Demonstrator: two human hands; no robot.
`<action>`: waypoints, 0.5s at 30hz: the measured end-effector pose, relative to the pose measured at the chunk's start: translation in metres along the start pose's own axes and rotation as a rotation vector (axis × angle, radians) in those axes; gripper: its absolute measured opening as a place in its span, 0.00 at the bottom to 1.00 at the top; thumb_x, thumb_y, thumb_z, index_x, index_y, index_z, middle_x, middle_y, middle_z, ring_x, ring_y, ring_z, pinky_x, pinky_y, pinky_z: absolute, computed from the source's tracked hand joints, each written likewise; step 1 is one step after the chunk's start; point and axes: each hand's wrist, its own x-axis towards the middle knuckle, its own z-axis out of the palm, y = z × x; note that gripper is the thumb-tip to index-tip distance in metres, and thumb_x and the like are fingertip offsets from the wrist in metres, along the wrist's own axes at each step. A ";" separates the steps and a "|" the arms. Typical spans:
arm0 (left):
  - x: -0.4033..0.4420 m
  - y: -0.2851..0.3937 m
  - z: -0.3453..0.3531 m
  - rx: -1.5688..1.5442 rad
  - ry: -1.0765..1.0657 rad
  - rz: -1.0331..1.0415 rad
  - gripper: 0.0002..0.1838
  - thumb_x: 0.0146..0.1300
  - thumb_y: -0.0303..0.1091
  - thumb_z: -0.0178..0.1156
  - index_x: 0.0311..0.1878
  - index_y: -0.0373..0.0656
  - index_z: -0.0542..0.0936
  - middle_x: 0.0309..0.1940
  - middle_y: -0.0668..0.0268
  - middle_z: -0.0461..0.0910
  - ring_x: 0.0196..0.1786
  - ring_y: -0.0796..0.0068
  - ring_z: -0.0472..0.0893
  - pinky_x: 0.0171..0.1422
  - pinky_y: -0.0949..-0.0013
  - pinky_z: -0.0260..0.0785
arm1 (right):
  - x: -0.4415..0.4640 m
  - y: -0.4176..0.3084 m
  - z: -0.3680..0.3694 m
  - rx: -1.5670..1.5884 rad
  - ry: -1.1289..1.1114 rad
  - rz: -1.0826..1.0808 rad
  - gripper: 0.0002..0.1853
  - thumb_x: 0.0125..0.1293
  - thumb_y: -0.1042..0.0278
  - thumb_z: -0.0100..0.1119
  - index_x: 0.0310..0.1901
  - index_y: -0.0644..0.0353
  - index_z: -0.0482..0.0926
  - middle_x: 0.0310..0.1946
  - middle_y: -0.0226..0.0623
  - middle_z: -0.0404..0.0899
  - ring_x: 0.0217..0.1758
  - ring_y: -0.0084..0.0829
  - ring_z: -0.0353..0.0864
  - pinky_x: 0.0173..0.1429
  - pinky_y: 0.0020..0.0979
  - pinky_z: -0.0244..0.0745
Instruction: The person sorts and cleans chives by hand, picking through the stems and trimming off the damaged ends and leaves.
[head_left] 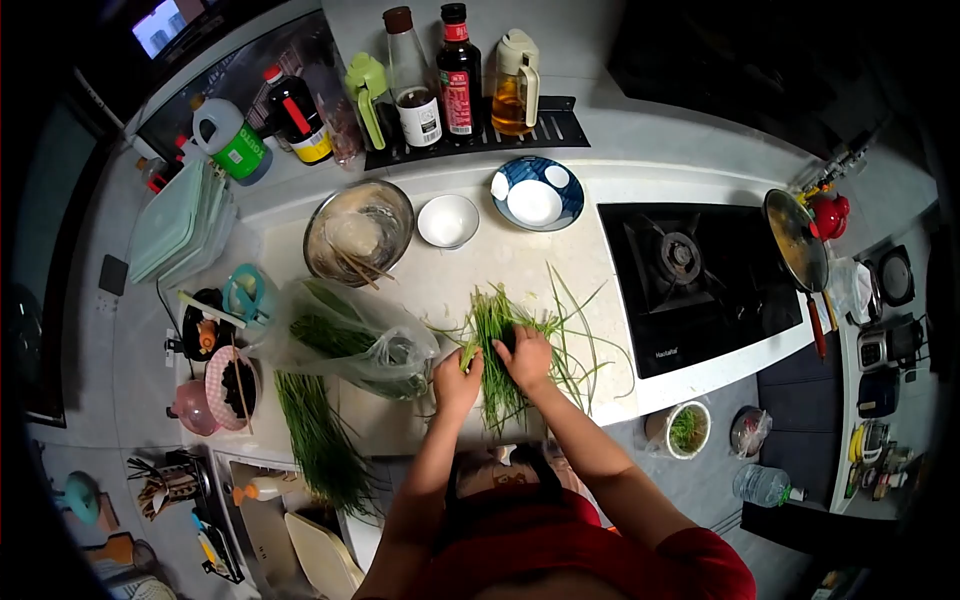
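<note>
Long green garlic chives point(492, 315) lie in a loose pile on the pale counter, some stems straying to the right. My left hand point(458, 382) is closed at the pile's left side, pinching a few stems whose ends poke out above the thumb. My right hand point(526, 358) rests on the right side of the pile, thumb and curled fingers around some of the chives. To the left is a clear plastic bag point(405, 350) with more greens inside. A dense bundle of chives point(318, 440) hangs over the counter's front edge beyond it.
Behind the pile stand a metal bowl point(325, 215) with dough and chopsticks, a white bowl point(448, 221) and a blue patterned bowl point(568, 195). A gas hob point(640, 330) is at right. A bin point(655, 430) holding green scraps stands on the floor.
</note>
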 end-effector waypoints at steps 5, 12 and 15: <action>-0.003 0.004 -0.006 -0.125 0.025 -0.036 0.08 0.52 0.35 0.58 0.34 0.42 0.79 0.26 0.57 0.78 0.30 0.59 0.78 0.34 0.65 0.69 | 0.011 0.007 0.009 -0.175 -0.138 -0.002 0.20 0.44 0.60 0.61 0.42 0.53 0.76 0.38 0.34 0.75 0.45 0.36 0.70 0.47 0.36 0.64; -0.005 0.008 -0.019 -0.166 0.008 -0.110 0.09 0.54 0.37 0.58 0.33 0.41 0.80 0.24 0.59 0.79 0.28 0.63 0.79 0.34 0.68 0.69 | 0.023 0.012 -0.010 -0.120 0.045 0.037 0.16 0.43 0.63 0.59 0.39 0.51 0.78 0.39 0.32 0.74 0.46 0.35 0.69 0.49 0.37 0.62; -0.006 0.005 -0.019 -0.189 0.028 -0.118 0.09 0.54 0.37 0.58 0.33 0.41 0.80 0.25 0.59 0.79 0.29 0.63 0.79 0.34 0.68 0.69 | 0.027 0.010 0.001 -0.173 -0.049 0.028 0.12 0.44 0.62 0.60 0.34 0.50 0.79 0.38 0.31 0.74 0.46 0.35 0.69 0.49 0.38 0.62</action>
